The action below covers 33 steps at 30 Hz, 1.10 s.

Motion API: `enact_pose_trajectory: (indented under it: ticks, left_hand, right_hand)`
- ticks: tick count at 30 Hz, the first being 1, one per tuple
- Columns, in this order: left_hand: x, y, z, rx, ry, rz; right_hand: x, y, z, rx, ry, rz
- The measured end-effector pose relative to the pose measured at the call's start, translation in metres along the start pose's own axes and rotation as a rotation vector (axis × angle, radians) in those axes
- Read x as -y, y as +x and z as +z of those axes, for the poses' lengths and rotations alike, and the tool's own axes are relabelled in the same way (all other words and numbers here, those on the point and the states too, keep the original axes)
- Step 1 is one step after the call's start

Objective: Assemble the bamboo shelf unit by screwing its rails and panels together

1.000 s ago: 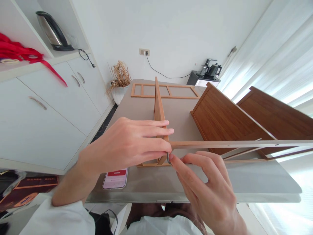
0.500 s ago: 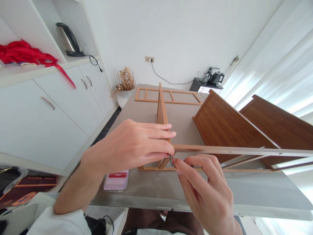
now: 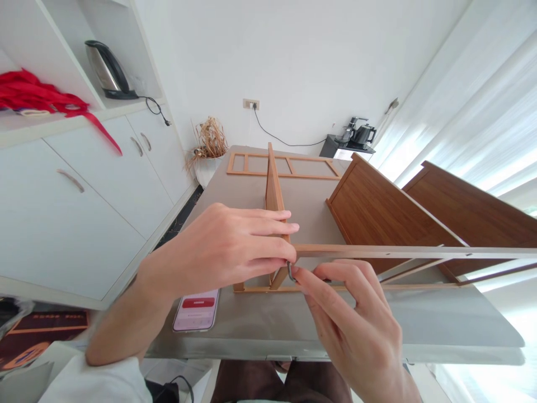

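Barely shifted, the bent key (image 3: 289, 271) looks slim and grey.

Left grip (image 3: 226, 240) palm-down, outstretched; right grip (image 3: 356, 319) curled, in a fingertip pinch.

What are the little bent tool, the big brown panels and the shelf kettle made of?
The bent tool looks like metal: thin, grey, slightly shiny. The brown panels look like smooth wood, showing streaky grain, maybe veneer. The kettle seems metal, with a shiny silvery body; its black parts are probably plastic.
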State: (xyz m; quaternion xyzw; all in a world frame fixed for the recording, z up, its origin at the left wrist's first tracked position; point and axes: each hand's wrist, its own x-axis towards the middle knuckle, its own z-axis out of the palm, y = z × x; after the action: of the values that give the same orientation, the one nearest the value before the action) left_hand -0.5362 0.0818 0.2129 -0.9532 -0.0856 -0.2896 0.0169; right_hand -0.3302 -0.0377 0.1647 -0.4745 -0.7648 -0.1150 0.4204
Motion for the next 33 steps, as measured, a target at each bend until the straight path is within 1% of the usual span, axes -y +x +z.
enact_pose_trajectory:
  ticks: [4, 7, 13, 17, 24, 28, 33]
  left_hand:
    - [0.0012, -0.0011, 0.0013, 0.009, 0.009, -0.008]
    - [0.0021, -0.0022, 0.0019, 0.015, -0.009, -0.019]
    - [0.0016, -0.0013, 0.0016, 0.003, -0.009, -0.005]
    - [0.0014, -0.0007, 0.0013, 0.009, -0.004, -0.002]
    - [0.0016, -0.0010, 0.0008, -0.001, 0.008, 0.003]
    - [0.0012, -0.0004, 0.0007, 0.004, 0.005, 0.000]
    - [0.0017, -0.0009, 0.0013, 0.008, 0.004, -0.003]
  right_hand:
    - [-0.0003, 0.0009, -0.0001, -0.014, -0.005, -0.004]
    - [-0.0018, 0.0009, 0.0002, 0.000, 0.003, 0.004]
    - [-0.0009, -0.0004, -0.0012, -0.001, 0.009, -0.015]
    - [0.0002, 0.0001, -0.0036, 0.030, -0.015, -0.009]
    - [-0.0038, 0.0000, -0.0035, 0.027, -0.062, -0.056]
    - [-0.0035, -0.0011, -0.0066, 0.047, -0.102, -0.085]
    - [-0.0037, 0.0017, -0.0093, 0.030, -0.122, -0.113]
